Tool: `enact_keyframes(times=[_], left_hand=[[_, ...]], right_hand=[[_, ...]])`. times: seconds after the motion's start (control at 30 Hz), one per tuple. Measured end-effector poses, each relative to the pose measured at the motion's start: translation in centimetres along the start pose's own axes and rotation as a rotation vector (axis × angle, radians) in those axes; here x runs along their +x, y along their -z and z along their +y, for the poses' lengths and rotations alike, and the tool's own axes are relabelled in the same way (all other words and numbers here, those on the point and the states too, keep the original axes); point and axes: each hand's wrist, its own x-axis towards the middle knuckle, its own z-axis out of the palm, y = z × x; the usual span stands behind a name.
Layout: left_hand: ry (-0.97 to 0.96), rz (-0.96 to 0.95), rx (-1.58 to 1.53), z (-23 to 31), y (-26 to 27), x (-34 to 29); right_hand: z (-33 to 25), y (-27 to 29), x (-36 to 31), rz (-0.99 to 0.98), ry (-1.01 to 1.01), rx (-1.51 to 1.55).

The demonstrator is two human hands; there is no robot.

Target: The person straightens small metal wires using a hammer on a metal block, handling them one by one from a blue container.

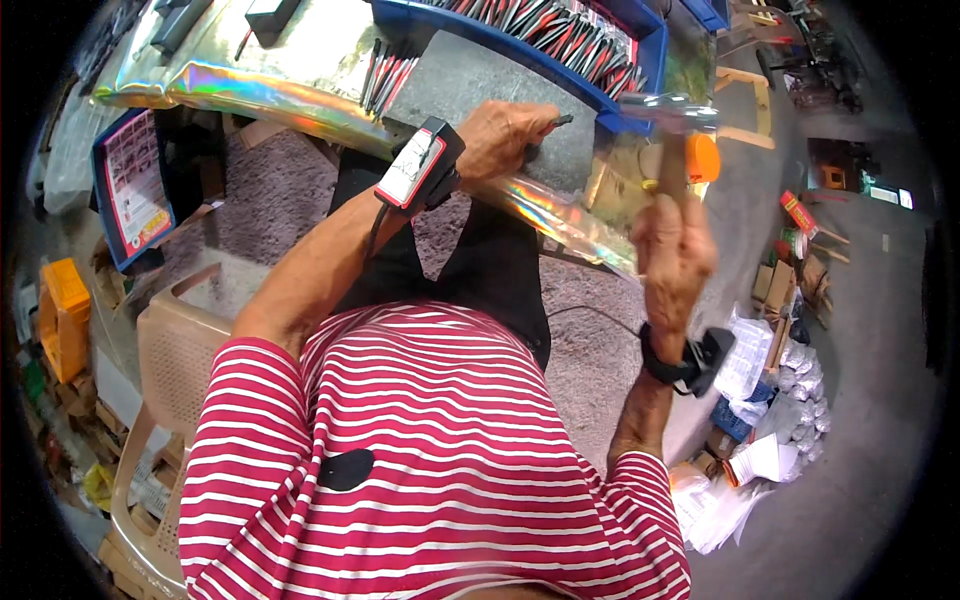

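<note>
My left hand [495, 138] is closed over a grey slab [465, 75] on the table. From its fingers sticks the dark tip of a small thin rod [563, 120]; the rest is hidden. My right hand [675, 245] grips the handle of a hammer [673, 160], raised to the right of the slab. The hammer's shiny metal head is smeared by motion. Several red and black slim rods [388, 80] lie at the slab's left edge. Behind the slab, a blue tray [540, 62] holds many more like them.
Shiny iridescent sheeting [240, 88] covers the table. An orange round object [703, 158] is beside the hammer. A tan plastic chair [185, 335] stands at my left, with a blue bin [105, 200] beyond it. Papers and plastic bags [750, 460] are heaped on the right floor.
</note>
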Motion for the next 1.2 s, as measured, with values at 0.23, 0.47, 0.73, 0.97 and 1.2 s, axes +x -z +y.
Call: enact_keyframes(times=[0.23, 0.47, 0.73, 0.97, 1.2], left_hand=[[0.019, 0.001, -0.044, 0.1, -0.2, 0.0], [0.043, -0.040, -0.081, -0.2, -0.2, -0.2], [0.033, -0.006, -0.075, -0.1, -0.2, 0.0], [0.056, -0.041, -0.101, 0.2, 0.1, -0.1], [0.109, -0.066, -0.050, 0.7, -0.2, 0.2]], right_hand=[[-1.6, 1.0, 0.7, 0.146, 0.604, -0.212], [-1.8, -0.7, 0.6, 0.067, 0.311, -0.346], [0.8, -0.3, 0.9, 0.007, 0.865, -0.706], [1.4, -1.9, 0.3, 0.090, 0.201, -0.278], [8.4, -5.9, -0.7, -0.026, -0.358, 0.441]])
